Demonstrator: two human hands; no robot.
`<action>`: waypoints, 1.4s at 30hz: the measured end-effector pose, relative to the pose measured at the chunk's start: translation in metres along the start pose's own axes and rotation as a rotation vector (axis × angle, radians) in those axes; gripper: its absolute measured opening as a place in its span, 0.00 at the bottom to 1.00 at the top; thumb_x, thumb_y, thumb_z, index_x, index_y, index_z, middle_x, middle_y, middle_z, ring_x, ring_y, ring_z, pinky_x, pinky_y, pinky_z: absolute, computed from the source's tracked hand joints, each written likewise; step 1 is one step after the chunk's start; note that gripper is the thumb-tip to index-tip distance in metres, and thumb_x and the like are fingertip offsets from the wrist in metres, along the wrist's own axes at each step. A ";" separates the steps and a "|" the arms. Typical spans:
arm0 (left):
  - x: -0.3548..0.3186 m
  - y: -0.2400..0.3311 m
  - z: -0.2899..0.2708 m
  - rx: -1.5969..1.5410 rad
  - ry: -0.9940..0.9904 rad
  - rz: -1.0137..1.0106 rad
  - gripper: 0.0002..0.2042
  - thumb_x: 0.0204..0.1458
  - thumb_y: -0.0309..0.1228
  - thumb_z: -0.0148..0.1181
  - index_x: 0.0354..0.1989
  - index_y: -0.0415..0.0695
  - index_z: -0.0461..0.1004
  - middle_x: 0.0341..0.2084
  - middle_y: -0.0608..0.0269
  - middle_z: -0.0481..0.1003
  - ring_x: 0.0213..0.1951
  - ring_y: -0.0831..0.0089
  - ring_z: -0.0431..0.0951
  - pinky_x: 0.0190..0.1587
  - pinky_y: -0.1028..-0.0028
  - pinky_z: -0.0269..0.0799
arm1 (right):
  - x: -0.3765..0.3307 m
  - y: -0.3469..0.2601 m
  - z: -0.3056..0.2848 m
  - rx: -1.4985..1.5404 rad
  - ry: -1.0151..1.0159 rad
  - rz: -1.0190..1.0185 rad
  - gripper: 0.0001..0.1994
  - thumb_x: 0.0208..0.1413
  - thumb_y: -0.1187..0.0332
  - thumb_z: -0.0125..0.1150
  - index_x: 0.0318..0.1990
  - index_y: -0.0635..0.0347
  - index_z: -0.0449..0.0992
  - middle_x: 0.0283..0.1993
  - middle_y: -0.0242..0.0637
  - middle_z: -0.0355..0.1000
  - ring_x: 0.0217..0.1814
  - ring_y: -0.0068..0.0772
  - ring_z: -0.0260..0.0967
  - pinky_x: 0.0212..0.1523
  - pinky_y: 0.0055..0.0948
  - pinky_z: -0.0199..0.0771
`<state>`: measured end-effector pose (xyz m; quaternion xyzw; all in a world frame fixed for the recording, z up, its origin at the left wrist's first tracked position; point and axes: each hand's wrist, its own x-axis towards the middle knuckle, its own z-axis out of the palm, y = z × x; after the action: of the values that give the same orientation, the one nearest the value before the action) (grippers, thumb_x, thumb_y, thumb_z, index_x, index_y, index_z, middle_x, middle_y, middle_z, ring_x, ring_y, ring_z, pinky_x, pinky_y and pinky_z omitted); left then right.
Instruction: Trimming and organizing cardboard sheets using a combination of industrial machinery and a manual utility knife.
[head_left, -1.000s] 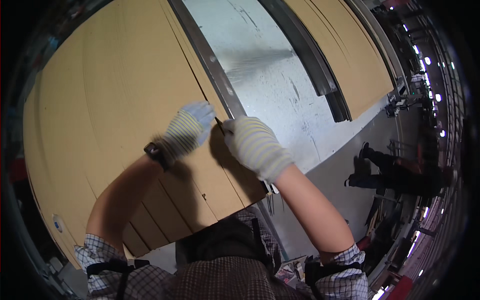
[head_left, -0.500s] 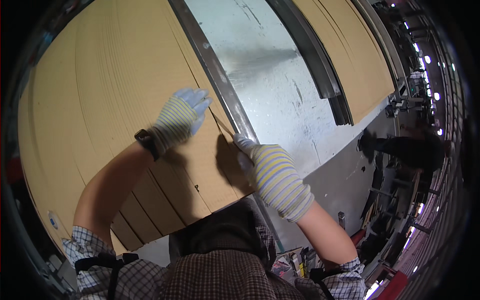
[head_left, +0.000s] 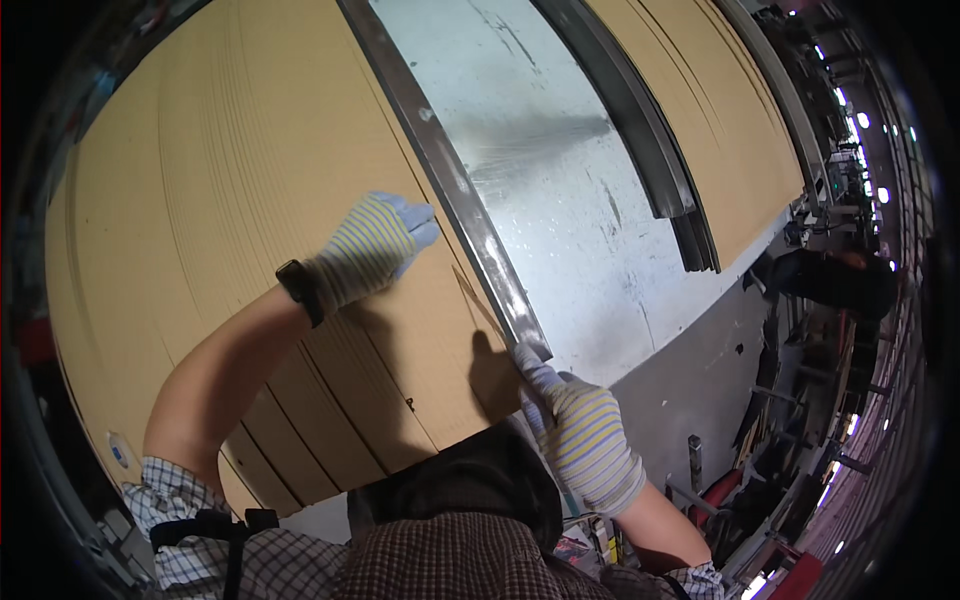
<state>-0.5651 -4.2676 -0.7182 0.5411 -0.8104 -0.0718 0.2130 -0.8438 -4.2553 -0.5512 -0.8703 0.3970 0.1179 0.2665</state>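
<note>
In the head view, the right grip appears clamped on a thin strip at its near end, presumably leaving the length free forward-left over the cardboard, while the left grip, farther forward-left, is curled, contents untellable.

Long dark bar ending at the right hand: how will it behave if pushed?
The dark bar is probably stiff: metallic-looking, with no visible kinks. Its flat-looking upper face suggests it would slide rather than roll. Its sheen hints at a slick surface.
</note>
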 end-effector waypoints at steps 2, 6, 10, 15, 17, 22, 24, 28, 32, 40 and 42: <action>0.006 0.001 -0.007 0.019 -0.045 -0.002 0.10 0.43 0.23 0.57 0.36 0.39 0.77 0.39 0.52 0.77 0.36 0.51 0.77 0.42 0.60 0.72 | 0.000 -0.004 -0.003 -0.009 -0.011 0.003 0.24 0.58 0.68 0.55 0.63 0.59 0.65 0.27 0.50 0.72 0.26 0.49 0.73 0.28 0.44 0.71; 0.001 0.000 0.004 0.039 0.125 0.030 0.11 0.40 0.22 0.57 0.35 0.40 0.76 0.38 0.53 0.76 0.40 0.51 0.76 0.44 0.60 0.71 | 0.014 -0.015 -0.008 -0.123 -0.183 0.087 0.25 0.57 0.68 0.54 0.64 0.60 0.63 0.30 0.50 0.74 0.29 0.47 0.74 0.28 0.43 0.72; 0.003 0.002 0.003 0.044 0.192 0.033 0.12 0.39 0.23 0.57 0.35 0.39 0.74 0.38 0.52 0.75 0.43 0.51 0.75 0.47 0.60 0.71 | 0.077 -0.012 0.022 -0.205 -0.111 -0.026 0.21 0.60 0.70 0.48 0.61 0.63 0.65 0.32 0.49 0.75 0.32 0.48 0.75 0.31 0.42 0.74; -0.002 0.001 0.014 -0.063 0.211 -0.074 0.16 0.39 0.23 0.58 0.41 0.38 0.74 0.43 0.50 0.75 0.46 0.50 0.74 0.49 0.61 0.72 | 0.141 -0.022 0.026 -0.096 -0.064 0.025 0.10 0.58 0.72 0.47 0.42 0.64 0.74 0.32 0.49 0.75 0.35 0.50 0.75 0.37 0.43 0.75; -0.004 0.001 0.014 -0.072 0.168 -0.068 0.17 0.40 0.23 0.58 0.43 0.38 0.75 0.44 0.50 0.75 0.46 0.50 0.75 0.50 0.61 0.72 | 0.128 -0.011 0.027 -0.041 -0.022 -0.011 0.09 0.57 0.73 0.48 0.39 0.64 0.75 0.32 0.50 0.76 0.35 0.50 0.75 0.37 0.43 0.75; -0.007 0.015 0.014 -0.082 0.158 -0.052 0.16 0.42 0.20 0.55 0.43 0.37 0.75 0.44 0.50 0.76 0.46 0.50 0.75 0.51 0.60 0.72 | 0.055 0.009 0.010 0.003 -0.213 0.030 0.12 0.60 0.65 0.51 0.44 0.64 0.75 0.25 0.52 0.73 0.29 0.52 0.73 0.32 0.44 0.74; -0.006 0.022 0.025 -0.011 0.176 -0.042 0.17 0.41 0.18 0.54 0.43 0.37 0.75 0.43 0.50 0.76 0.46 0.50 0.75 0.51 0.59 0.73 | 0.036 0.011 0.029 -0.042 -0.046 -0.016 0.14 0.60 0.67 0.50 0.49 0.63 0.74 0.26 0.52 0.73 0.30 0.51 0.74 0.33 0.43 0.74; -0.011 0.040 0.029 0.009 0.137 -0.035 0.16 0.42 0.18 0.53 0.43 0.38 0.76 0.43 0.51 0.76 0.46 0.50 0.75 0.51 0.59 0.73 | -0.023 0.027 0.046 -0.056 -0.079 0.131 0.18 0.59 0.66 0.53 0.56 0.57 0.71 0.30 0.52 0.74 0.33 0.50 0.75 0.33 0.44 0.73; -0.017 0.049 0.034 0.043 0.094 -0.077 0.17 0.45 0.20 0.53 0.45 0.40 0.75 0.46 0.52 0.75 0.49 0.50 0.74 0.55 0.59 0.70 | -0.105 0.044 0.052 -0.040 -0.044 0.089 0.22 0.57 0.68 0.54 0.60 0.58 0.66 0.25 0.48 0.73 0.25 0.46 0.73 0.24 0.42 0.72; -0.013 0.050 0.028 0.047 0.045 -0.101 0.19 0.45 0.21 0.54 0.48 0.42 0.75 0.49 0.54 0.74 0.52 0.51 0.72 0.58 0.61 0.69 | -0.156 0.040 0.062 -0.084 0.014 0.125 0.30 0.56 0.64 0.56 0.67 0.52 0.61 0.22 0.45 0.69 0.19 0.44 0.68 0.18 0.41 0.66; -0.013 0.050 0.027 0.069 0.056 -0.096 0.19 0.45 0.20 0.54 0.48 0.42 0.75 0.48 0.54 0.74 0.52 0.52 0.73 0.57 0.61 0.69 | -0.158 0.042 0.061 -0.090 -0.006 0.117 0.30 0.55 0.65 0.56 0.67 0.53 0.61 0.22 0.45 0.69 0.19 0.44 0.68 0.18 0.41 0.66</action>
<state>-0.6152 -4.2387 -0.7286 0.5883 -0.7791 -0.0386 0.2132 -0.9793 -4.1447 -0.5520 -0.8565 0.4405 0.1538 0.2210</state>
